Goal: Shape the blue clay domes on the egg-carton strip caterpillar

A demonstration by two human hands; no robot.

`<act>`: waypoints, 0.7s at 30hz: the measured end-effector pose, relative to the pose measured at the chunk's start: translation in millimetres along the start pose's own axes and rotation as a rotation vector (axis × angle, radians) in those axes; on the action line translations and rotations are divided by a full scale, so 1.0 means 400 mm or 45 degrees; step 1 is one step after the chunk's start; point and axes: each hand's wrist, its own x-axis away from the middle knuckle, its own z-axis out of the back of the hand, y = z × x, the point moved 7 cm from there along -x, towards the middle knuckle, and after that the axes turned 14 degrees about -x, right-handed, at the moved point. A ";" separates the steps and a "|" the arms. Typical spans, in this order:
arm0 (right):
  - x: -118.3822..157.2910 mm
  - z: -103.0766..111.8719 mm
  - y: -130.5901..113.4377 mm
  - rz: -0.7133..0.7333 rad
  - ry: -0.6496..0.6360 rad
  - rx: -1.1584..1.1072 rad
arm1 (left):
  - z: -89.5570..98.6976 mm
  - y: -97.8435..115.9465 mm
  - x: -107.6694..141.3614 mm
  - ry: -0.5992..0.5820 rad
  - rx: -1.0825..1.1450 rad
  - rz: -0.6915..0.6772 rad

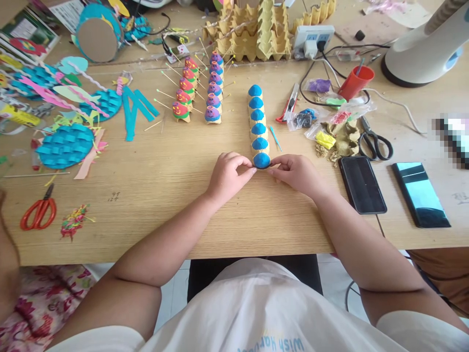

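Note:
An egg-carton strip (259, 131) with several blue-covered domes stands lengthwise on the wooden table. At its near end, a thin dark strand runs round the base of the closest blue dome (262, 160). My left hand (231, 177) pinches the strand's left end between thumb and finger. On the other side, my right hand (296, 175) pinches its right end. A small blue stick (275, 139) lies just right of the strip. Further left stand a red-and-green caterpillar strip (184, 93) and a purple one (213, 93), both with pins stuck in.
Right of the strip lie a box cutter (290, 103), clay bags, a red cup (356, 82), black scissors (374, 141) and two phones (362, 185). Blue woven paper crafts (66, 145) and orange scissors (39, 213) are at left. Egg trays (252, 34) stand behind. People sit on both sides.

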 end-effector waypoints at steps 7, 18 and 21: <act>0.000 -0.004 0.003 -0.078 0.019 -0.248 | 0.008 0.001 0.001 0.010 0.138 0.039; -0.001 -0.018 0.010 -0.097 -0.030 -0.766 | -0.005 -0.005 0.008 -0.086 0.741 0.265; 0.001 -0.025 0.010 -0.090 -0.057 -0.842 | -0.030 0.001 0.023 -0.209 1.131 0.494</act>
